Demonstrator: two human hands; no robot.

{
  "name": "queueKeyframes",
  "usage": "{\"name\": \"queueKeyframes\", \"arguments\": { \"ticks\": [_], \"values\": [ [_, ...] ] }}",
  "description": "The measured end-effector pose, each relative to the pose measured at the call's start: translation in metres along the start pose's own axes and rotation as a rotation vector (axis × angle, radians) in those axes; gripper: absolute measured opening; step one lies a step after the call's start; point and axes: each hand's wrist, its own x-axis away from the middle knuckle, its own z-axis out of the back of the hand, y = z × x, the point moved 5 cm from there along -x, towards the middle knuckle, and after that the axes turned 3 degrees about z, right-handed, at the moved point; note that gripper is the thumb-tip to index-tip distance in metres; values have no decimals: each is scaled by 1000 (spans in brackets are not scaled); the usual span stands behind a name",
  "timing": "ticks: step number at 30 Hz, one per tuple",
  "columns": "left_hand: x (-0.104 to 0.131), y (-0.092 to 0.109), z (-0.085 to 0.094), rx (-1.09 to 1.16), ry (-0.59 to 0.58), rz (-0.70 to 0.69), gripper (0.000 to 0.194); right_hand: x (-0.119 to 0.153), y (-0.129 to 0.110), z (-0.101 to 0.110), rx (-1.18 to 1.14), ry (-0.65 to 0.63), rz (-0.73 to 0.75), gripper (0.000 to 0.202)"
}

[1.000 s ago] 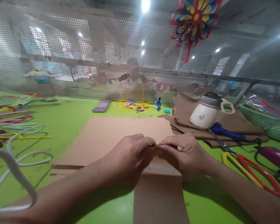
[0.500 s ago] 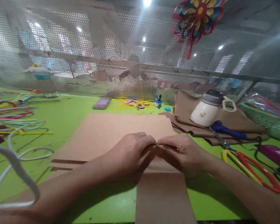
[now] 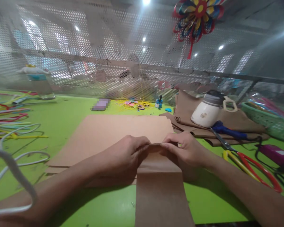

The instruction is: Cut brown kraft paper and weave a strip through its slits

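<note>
A long brown paper strip runs from the near table edge up to both hands, with a crease across it and its far edge raised. My left hand pinches the left end of that edge. At its right end, my right hand grips the paper between thumb and fingers. A short stretch of the edge shows between the hands. Beneath and behind them lies a stack of light brown paper sheets on the green table.
At the right are scissors, a white bottle on folded brown material, a purple device and a green basket. White cord and colored strips lie left. A small blue bottle stands behind.
My hands have moved apart along the raised edge, the left one leftward and the right one slightly rightward, showing more of the edge. The whole view has shifted slightly.
</note>
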Motion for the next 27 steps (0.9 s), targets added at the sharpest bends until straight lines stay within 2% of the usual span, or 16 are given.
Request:
{"name": "queueKeyframes", "arguments": {
  "ticks": [3, 5, 8, 12, 16, 19, 22, 24, 26, 27],
  "values": [
    [1, -3, 2, 1, 59, 40, 44, 2, 10, 5, -105, 82, -104, 30],
    [0, -4, 5, -3, 83, 51, 43, 3, 18, 5, -215, 89, -163, 33],
    [-3, -7, 9, -6, 90, 37, 39, 3, 26, 6, -280, 42, -174, 34],
    [-11, -14, 12, 30, 39, 4, 33, 3, 33, 4, -354, -65, -212, 38],
    [-16, -20, 11, 132, 21, -6, 35, 5, 38, -1, -478, -119, -260, 40],
    [-16, -21, 12, 334, 1, 16, 39, 5, 44, 1, -596, -55, -302, 37],
    [-15, -17, 10, 569, -130, 14, 41, 4, 44, 10, -749, 95, -276, 30],
    [-12, -11, 5, 691, -232, -14, 40, 2, 32, 10, -841, 37, -209, 37],
    [-7, -7, -3, 886, -292, 9, 38, 2, 10, 5, -833, -123, -116, 49],
    [-4, -7, -8, 991, -308, 46, 36, 2, -1, 2, -785, -185, -61, 47]
  ]
}}
